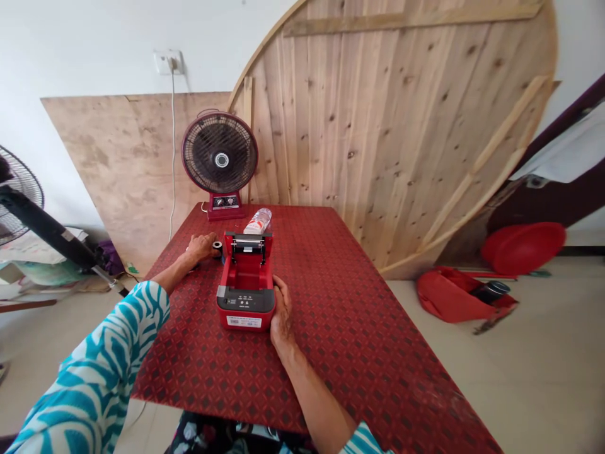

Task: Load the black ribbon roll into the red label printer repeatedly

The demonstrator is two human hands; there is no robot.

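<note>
right hand [282,318] touches printer [246,302], well inside table edge [413,331]

I see the red-and-black printer [246,301] upright on the tabletop [340,302], its lid [268,246] raised and red compartment [243,277] exposed. Just left of it, I make out a small dark roll [217,250] with a pale ring.
</note>
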